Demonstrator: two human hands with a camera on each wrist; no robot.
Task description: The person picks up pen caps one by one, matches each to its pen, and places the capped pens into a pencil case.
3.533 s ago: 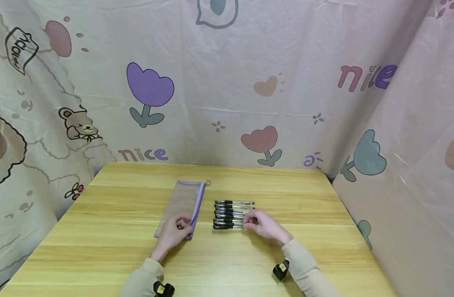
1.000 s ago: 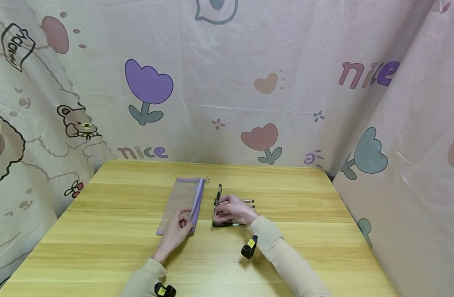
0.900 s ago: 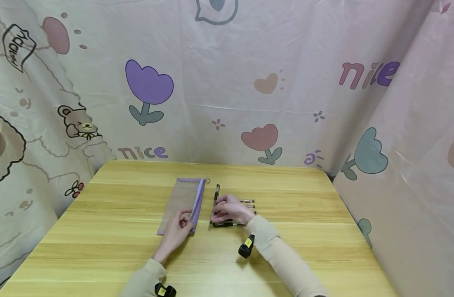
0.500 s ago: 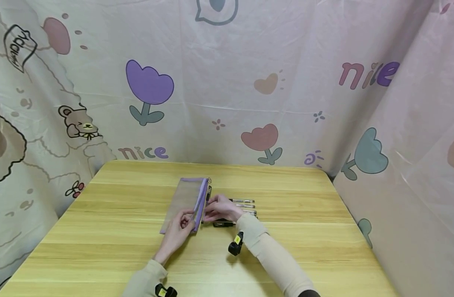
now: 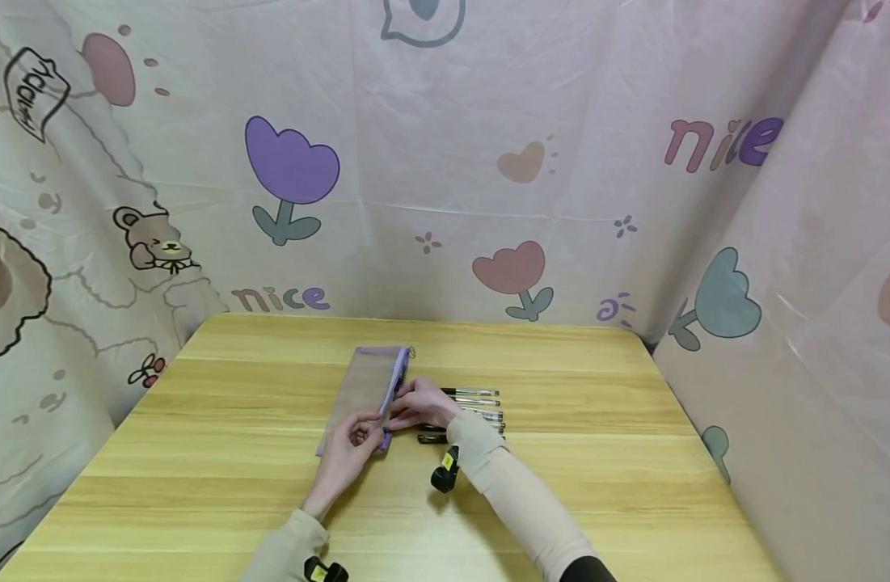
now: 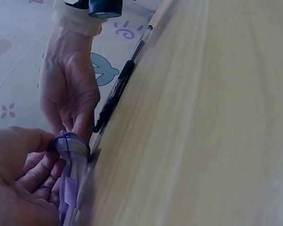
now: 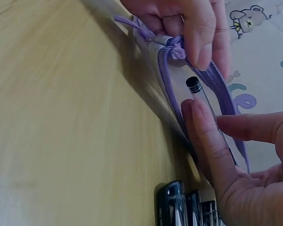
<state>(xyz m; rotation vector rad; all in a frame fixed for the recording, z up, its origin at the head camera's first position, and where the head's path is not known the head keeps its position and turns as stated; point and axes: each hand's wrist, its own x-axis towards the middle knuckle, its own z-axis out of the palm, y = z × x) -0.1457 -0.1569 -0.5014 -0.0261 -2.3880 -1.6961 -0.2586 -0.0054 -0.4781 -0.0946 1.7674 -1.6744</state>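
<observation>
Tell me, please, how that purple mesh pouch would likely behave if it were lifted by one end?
The mesh pouch looks thin and lies flat, so it would probably droop. The left hand already bunches its end, suggesting soft fabric. Probably light.

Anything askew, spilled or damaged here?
Nothing stands out. The left hand pinches the purple mesh pouch at its zipper end, the right hand feeds a pen in, and the other pens lie in a row.

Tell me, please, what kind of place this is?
Probably a home-made recording corner, not a workshop: a wooden table enclosed by a cartoon-printed cloth backdrop, with only a purple mesh pencil pouch and black pens on it.
</observation>
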